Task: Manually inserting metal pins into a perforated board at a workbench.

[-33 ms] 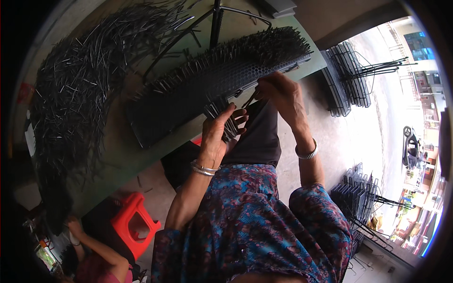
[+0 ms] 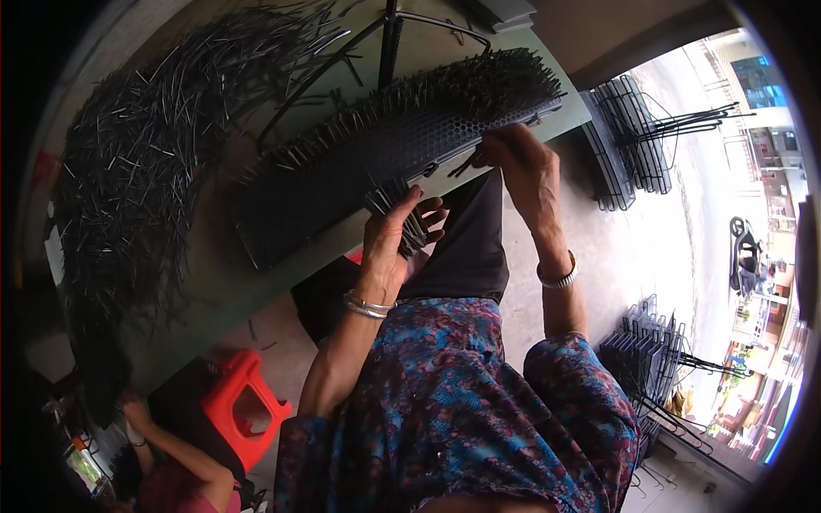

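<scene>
My left hand (image 2: 396, 229) is closed around a bundle of short black sticks (image 2: 414, 232), whose ends poke out past the thumb. Up and to the right, my right hand (image 2: 523, 162) pinches a couple of thin black sticks (image 2: 466, 162) near the front edge of a black perforated panel (image 2: 316, 192). The panel has a honeycomb of small holes and lies slantwise on the table. A dense band of black sticks (image 2: 505, 84) stands upright along its far side, thickest at the right end. Fingertips of my right hand are partly hidden.
A large heap of loose black sticks (image 2: 145, 145) covers the table's left side. A black metal stand (image 2: 389, 47) rises behind the panel. A red plastic stool (image 2: 231, 402) is at lower left, beside another person's arm (image 2: 184, 457). Black wire racks (image 2: 637, 145) stand at right.
My right hand has moved slightly right and away from my left hand, and the sticks it pinches have swung to a flatter angle. My left hand has barely shifted.
</scene>
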`<state>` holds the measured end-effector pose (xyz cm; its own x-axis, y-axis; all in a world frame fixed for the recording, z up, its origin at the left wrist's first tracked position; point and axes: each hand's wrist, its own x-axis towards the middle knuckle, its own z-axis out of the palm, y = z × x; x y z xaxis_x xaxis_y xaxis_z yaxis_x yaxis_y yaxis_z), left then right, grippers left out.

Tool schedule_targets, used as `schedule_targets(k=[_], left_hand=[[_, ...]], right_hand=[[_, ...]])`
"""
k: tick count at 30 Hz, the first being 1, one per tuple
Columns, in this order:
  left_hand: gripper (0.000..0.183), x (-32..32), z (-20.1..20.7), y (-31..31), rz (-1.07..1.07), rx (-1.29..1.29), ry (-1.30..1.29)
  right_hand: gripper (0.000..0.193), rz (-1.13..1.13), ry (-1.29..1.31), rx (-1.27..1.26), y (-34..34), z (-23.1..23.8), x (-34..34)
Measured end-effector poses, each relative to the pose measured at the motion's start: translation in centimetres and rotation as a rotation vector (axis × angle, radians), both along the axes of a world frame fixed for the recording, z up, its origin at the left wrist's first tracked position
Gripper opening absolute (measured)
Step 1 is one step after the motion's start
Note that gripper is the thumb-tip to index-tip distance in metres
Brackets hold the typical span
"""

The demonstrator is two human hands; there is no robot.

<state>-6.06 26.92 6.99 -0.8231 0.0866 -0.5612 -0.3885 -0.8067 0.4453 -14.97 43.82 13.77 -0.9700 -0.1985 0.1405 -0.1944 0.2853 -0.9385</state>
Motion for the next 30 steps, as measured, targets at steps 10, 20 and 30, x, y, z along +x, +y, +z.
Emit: schedule_targets(k=[10, 20, 30], left_hand=[[0.029, -0.1, -0.7, 0.4, 0.025, 0.089, -0.005], [0.022, 0.2, -0.9, 0.3, 0.024, 0.024, -0.009], [0.02, 0.3, -0.6, 0.3, 0.039, 0.035, 0.007]], right_hand=[[0.009, -0.313, 0.504, 0.36, 1.8, -2.4, -4.9], [0.011, -0.248, 0.427, 0.364, 2.1, -2.3, -5.4], [0.013, -0.241, 0.519, 0.635, 1.7, -3.0, -6.0]])
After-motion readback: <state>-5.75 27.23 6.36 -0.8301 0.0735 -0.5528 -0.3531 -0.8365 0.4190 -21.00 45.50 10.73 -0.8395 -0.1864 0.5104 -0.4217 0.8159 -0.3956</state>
